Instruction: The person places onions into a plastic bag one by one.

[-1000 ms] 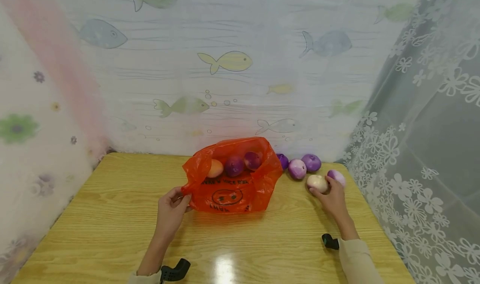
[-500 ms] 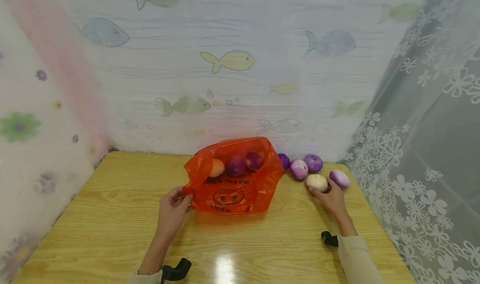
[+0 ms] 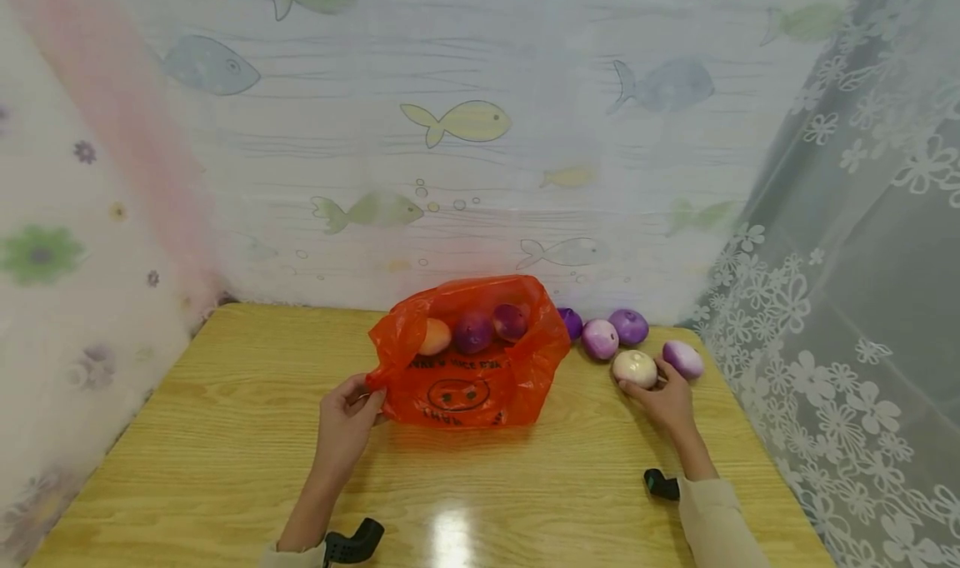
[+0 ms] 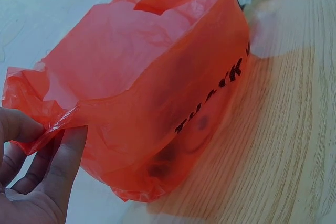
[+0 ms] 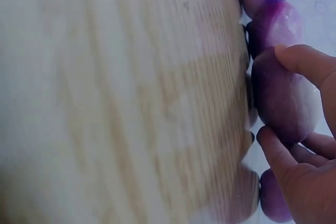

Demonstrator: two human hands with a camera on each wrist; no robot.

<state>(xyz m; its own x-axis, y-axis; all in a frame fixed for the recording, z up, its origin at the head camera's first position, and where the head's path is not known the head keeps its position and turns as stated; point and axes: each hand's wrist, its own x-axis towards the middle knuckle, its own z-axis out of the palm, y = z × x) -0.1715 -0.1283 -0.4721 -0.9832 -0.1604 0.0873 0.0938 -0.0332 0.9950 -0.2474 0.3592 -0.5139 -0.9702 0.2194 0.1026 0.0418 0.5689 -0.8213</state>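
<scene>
A red plastic bag (image 3: 457, 422) with black print lies on the table, its mouth turned up and showing several round things inside. Two of these are a purple onion (image 3: 473, 331) and an orange round piece (image 3: 435, 336). My left hand (image 3: 348, 418) pinches the bag's left edge between thumb and fingers, also seen in the left wrist view. At the right, my right hand (image 3: 667, 401) grips a pale onion (image 3: 634, 368) with a purple side, thumb and fingers on opposite sides of it in the right wrist view.
Beyond the held onion lie a pinkish onion (image 3: 600, 340), a purple onion (image 3: 628, 326) and a dark purple one (image 3: 570, 324) beside the bag. Another white-and-purple onion (image 3: 682, 360) is right of the hand. A fish-print curtain (image 3: 465, 176) stands behind the wooden table (image 3: 225, 435).
The pale onion and right hand have shifted very slightly left, widening the small gap to the rightmost onion. The left hand keeps its hold on the bag.
</scene>
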